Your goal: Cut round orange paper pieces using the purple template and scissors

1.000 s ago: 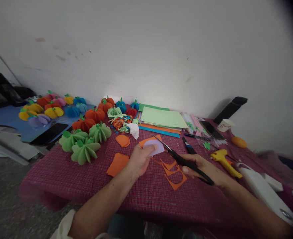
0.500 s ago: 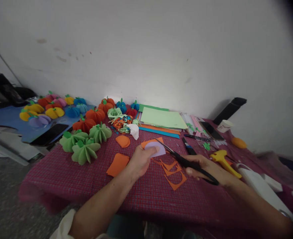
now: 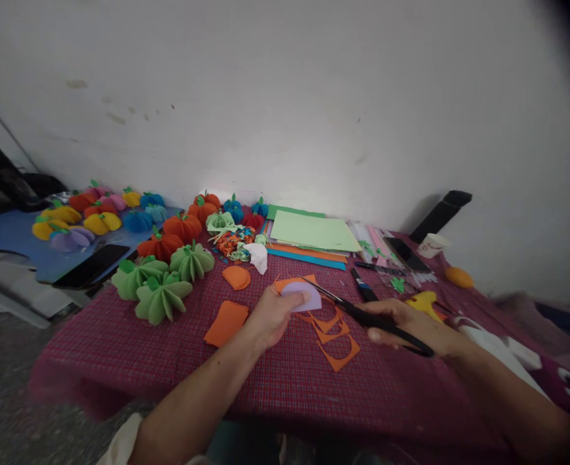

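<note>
My left hand (image 3: 274, 314) pinches a lilac paper template (image 3: 308, 298) with a rounded edge, laid over a piece of orange paper (image 3: 285, 282). In my right hand (image 3: 405, 323) is a pair of black-handled scissors (image 3: 362, 316). Their blades reach left to the orange paper's edge, along the template. Below the blades, orange offcuts (image 3: 335, 349) with curved cutouts lie on the tablecloth. Left of my left hand lie cut orange rounded shapes (image 3: 237, 278) and a stack of orange paper pieces (image 3: 226, 323).
Green paper pumpkins (image 3: 162, 298) stand at the left, more coloured ones (image 3: 101, 223) behind. Coloured sheets (image 3: 314, 232) are stacked near the wall beside paper shreds (image 3: 236, 244). To the right are a yellow glue gun (image 3: 423, 302), a paper cup (image 3: 432, 245) and a phone (image 3: 407, 254).
The scissors have moved slightly along the template's curve, and the lilac template with the orange paper has turned a little in my left hand. The whole view has shifted slightly.
</note>
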The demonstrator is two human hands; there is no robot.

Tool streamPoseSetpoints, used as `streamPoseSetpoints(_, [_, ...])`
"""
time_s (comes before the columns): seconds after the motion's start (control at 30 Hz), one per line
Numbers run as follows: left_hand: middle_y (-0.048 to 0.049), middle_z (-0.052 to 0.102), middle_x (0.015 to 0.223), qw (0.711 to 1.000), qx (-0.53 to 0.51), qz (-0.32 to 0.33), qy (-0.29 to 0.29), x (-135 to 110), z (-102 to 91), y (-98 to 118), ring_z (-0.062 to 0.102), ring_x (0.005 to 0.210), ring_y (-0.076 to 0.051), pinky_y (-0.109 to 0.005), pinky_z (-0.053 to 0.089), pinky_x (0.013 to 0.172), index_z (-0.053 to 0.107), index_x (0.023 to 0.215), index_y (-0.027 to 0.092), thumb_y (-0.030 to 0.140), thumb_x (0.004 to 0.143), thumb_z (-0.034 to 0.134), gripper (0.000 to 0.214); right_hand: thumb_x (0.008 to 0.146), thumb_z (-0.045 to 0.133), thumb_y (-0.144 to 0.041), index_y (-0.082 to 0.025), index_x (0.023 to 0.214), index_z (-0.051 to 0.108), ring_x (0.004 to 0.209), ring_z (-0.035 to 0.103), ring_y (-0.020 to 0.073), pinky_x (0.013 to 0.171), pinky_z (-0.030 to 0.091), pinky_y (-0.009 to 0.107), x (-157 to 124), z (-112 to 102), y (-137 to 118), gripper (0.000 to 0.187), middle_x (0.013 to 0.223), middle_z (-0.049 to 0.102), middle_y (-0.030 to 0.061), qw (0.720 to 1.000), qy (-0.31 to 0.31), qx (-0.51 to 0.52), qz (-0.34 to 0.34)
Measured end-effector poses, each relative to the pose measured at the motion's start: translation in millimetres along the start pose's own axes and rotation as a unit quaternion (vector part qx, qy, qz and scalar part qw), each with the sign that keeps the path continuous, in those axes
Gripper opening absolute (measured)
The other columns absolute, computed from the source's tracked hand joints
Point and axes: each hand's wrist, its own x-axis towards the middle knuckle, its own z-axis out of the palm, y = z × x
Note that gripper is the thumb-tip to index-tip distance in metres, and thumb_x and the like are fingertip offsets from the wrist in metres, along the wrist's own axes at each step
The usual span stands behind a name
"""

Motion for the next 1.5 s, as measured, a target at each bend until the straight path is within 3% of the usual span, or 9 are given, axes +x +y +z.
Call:
streamPoseSetpoints(0.27, [-0.0033,0.066,0.064,0.999,0.024,-0.023,-0.013,-2,2.5,2,0.058,0.062,-0.014,-0.029,0.044,0.070,0.069,0.066,0.012,0.015,0.055,0.072,0.011,0.083,0.051,-0.041,-0.018,0.130,0.043,0.054,0.036,0.0074,0.045,0.030,0.018,-8,-7,11,0.053,0.071,0.044,-0.0003,0.999,-0.029,0.000,0.020])
streamPoseSetpoints(0.53, [-0.0044,0.068,0.069,0.997,0.053,-0.047,-0.035,-3,0.7,0,0.059,0.064,-0.014,-0.027,0.044,0.071,0.070,0.068,0.012,0.014,0.054,0.072,0.014,0.083,0.048,-0.046,-0.015,0.122,0.049,0.071,0.045,0.0136,0.059,0.040,0.023,-5,-6,9,0.051,0.083,0.049,0.0039,0.999,-0.050,-0.010,-0.015])
streamPoseSetpoints(0.7, [-0.0032,0.067,0.067,0.995,0.062,-0.054,-0.058,-5,3.3,2,0.058,0.062,-0.013,-0.026,0.043,0.068,0.071,0.067,0.013,0.012,0.054,0.070,0.013,0.082,0.046,-0.051,-0.013,0.111,0.053,0.069,0.041,0.0125,0.058,0.038,0.022,-1,-5,2,0.048,0.079,0.046,0.0028,0.997,-0.072,0.018,-0.028])
streamPoseSetpoints(1.07, [-0.0019,0.066,0.066,0.994,0.068,-0.058,-0.062,-5,2.2,2,0.056,0.062,-0.012,-0.025,0.042,0.068,0.070,0.065,0.014,0.011,0.054,0.070,0.012,0.084,0.047,-0.048,-0.016,0.118,0.049,0.059,0.037,0.0087,0.049,0.034,0.019,2,-2,10,0.048,0.073,0.042,0.0003,0.998,-0.065,0.018,-0.011])
streamPoseSetpoints(1.5, [-0.0025,0.067,0.069,0.992,0.091,-0.073,-0.057,-2,-1.5,-2,0.058,0.064,-0.013,-0.027,0.043,0.070,0.069,0.069,0.011,0.012,0.054,0.069,0.016,0.084,0.048,-0.047,-0.014,0.121,0.048,0.058,0.038,0.0083,0.050,0.036,0.019,2,-2,9,0.050,0.071,0.040,-0.0003,0.997,-0.071,0.027,-0.017])
